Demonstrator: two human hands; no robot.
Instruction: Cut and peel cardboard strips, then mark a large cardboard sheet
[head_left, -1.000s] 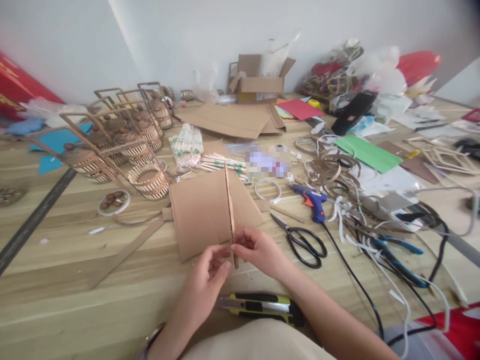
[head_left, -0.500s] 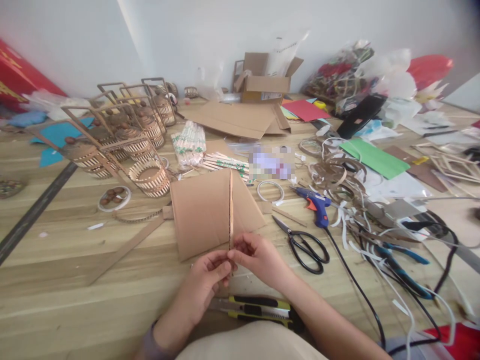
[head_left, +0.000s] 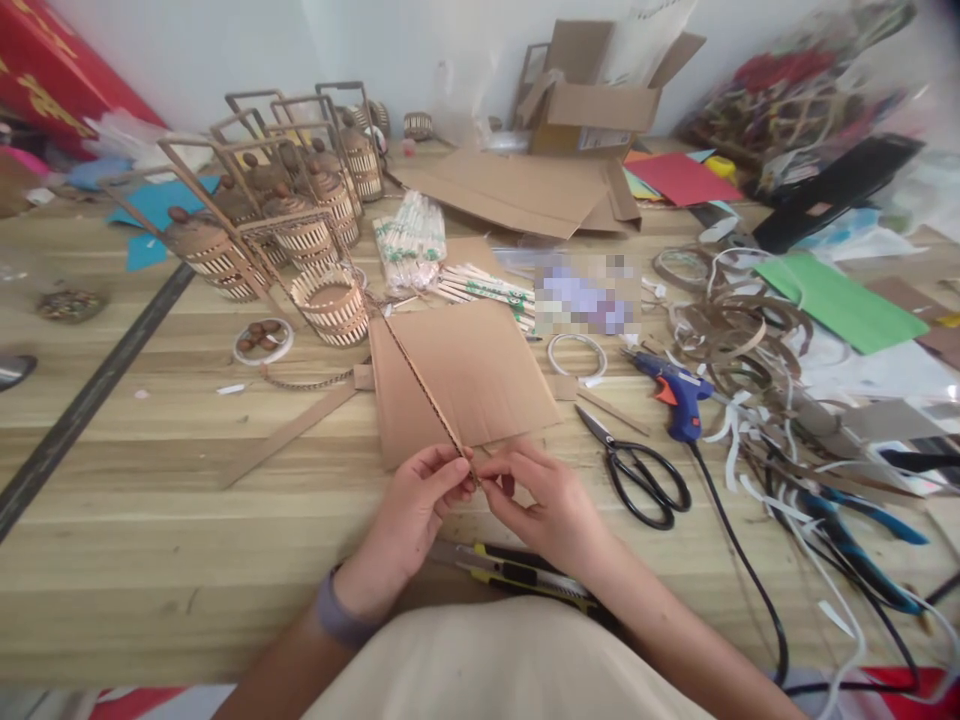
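A thin corrugated cardboard strip (head_left: 421, 378) slants away from me over a flat brown cardboard sheet (head_left: 487, 385). My left hand (head_left: 412, 515) pinches its near end between thumb and fingers. Right beside it, the thumb and fingertips of my right hand (head_left: 551, 508) close on the very tip of the same strip; the exact contact is partly hidden by the fingers. Black-handled scissors (head_left: 641, 480) lie to the right of my right hand. Below both hands, close to my body, are yellow-and-black utility knives (head_left: 525, 575), partly covered by my right forearm.
Small slatted baskets with tall handles (head_left: 330, 305) stand at the left. A ring of brown balls (head_left: 262, 342) sits nearby. At the right are a blue glue gun (head_left: 679, 395) with a black cord, curled strips (head_left: 735, 330) and pliers (head_left: 862, 550). An open carton (head_left: 600, 105) stands behind.
The strip has swung from nearly upright to a slant, its far end now pointing left. My right hand has shifted from above the left fingertips to the strip's near end. The view has turned left.
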